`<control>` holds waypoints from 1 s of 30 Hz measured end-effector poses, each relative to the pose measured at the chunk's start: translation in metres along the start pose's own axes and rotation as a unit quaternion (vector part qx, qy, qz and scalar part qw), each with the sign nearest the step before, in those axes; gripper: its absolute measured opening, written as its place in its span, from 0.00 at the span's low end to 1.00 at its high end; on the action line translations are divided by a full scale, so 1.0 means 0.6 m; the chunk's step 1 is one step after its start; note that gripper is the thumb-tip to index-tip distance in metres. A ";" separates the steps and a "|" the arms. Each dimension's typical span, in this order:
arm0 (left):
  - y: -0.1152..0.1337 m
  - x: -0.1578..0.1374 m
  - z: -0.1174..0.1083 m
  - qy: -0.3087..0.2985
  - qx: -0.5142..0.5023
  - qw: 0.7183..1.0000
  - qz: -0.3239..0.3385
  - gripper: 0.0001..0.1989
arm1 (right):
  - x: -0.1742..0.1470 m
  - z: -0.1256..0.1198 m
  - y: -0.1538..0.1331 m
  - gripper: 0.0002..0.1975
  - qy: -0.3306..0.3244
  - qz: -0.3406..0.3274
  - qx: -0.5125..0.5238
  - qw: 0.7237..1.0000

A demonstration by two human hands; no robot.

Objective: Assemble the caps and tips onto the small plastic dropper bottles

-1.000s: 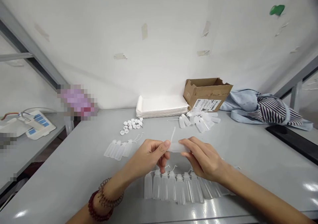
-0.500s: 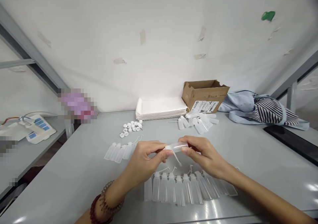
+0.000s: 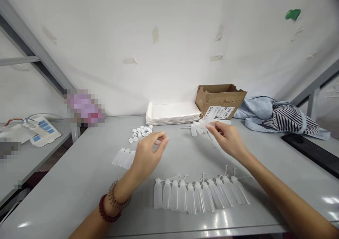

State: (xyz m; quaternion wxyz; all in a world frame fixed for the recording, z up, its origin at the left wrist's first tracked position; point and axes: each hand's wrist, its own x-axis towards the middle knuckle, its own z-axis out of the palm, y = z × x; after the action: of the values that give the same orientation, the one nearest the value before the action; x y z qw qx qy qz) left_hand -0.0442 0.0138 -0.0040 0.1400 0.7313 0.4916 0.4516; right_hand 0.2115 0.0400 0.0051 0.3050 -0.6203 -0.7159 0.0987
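Observation:
My left hand (image 3: 148, 150) hovers above the table with nothing in it, thumb and fingers slightly apart. It partly covers a small group of clear plastic squeeze bottles (image 3: 122, 157). Farther off, my right hand (image 3: 225, 134) reaches into a loose pile of such bottles (image 3: 196, 128), its thumb and fingertips pinched on a translucent squeeze bottle (image 3: 209, 118). That bottle is largely lost among the others. Along the near side lies a row of bottles (image 3: 182, 196) with thin strap-like white pieces at their necks. White caps (image 3: 141, 130) lie in a cluster beyond my left hand.
A stack of white trays or envelopes (image 3: 173, 113) lies by the wall, beside an open cardboard box (image 3: 221, 99). At the right are a blue and striped cloth bag (image 3: 283, 117) and a black phone-like slab (image 3: 312, 152). A white device (image 3: 45, 133) stands on the left side surface.
Both hands have parted from the bottle they held between them. My right hand has moved away to the loose pile; my left hand has shifted left and loosened. The earlier bottle's place is unclear.

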 end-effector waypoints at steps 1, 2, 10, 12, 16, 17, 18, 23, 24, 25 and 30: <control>-0.007 0.006 -0.005 0.006 0.027 0.999 -0.027 0.10 | 0.012 0.000 0.013 0.22 0.020 0.004 -0.032 0.999; -0.015 0.011 -0.011 0.009 0.057 0.997 -0.052 0.10 | 0.023 0.002 0.026 0.22 0.034 0.009 -0.063 0.997; -0.086 0.049 -0.064 -0.025 0.211 0.965 -0.157 0.13 | 0.057 0.019 0.067 0.27 0.019 0.002 -0.216 0.976; -0.103 0.052 -0.073 -0.040 0.237 0.958 -0.154 0.13 | 0.052 0.016 0.066 0.27 0.019 -0.001 -0.231 0.973; -0.126 0.052 -0.074 -0.071 0.265 0.953 -0.130 0.14 | 0.045 0.012 0.061 0.25 0.027 -0.007 -0.247 0.969; -0.128 0.051 -0.072 -0.077 0.268 0.952 -0.123 0.14 | 0.043 0.012 0.058 0.24 0.029 -0.010 -0.248 0.968; -0.130 0.051 -0.070 -0.083 0.271 0.952 -0.117 0.15 | 0.042 0.012 0.056 0.24 0.030 -0.012 -0.248 0.968; -0.138 0.050 -0.072 -0.099 0.283 0.948 -0.104 0.16 | 0.035 0.014 0.048 0.20 0.037 -0.026 -0.239 0.970; -0.139 0.051 -0.077 -0.099 0.285 0.947 -0.108 0.17 | 0.033 0.014 0.047 0.21 0.037 -0.029 -0.237 0.970; -0.140 0.052 -0.082 -0.097 0.288 0.946 -0.113 0.17 | 0.032 0.013 0.047 0.21 0.039 -0.033 -0.233 0.971; -0.144 0.057 -0.106 -0.098 0.288 0.942 -0.139 0.17 | 0.028 0.013 0.048 0.24 0.054 -0.045 -0.213 0.974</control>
State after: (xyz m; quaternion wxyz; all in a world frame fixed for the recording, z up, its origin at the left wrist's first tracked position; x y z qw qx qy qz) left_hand -0.1428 0.0686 -0.0070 0.0323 0.7051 0.6816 0.1929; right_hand 0.2305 0.0641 -0.0107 0.2083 -0.6430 -0.7297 -0.1039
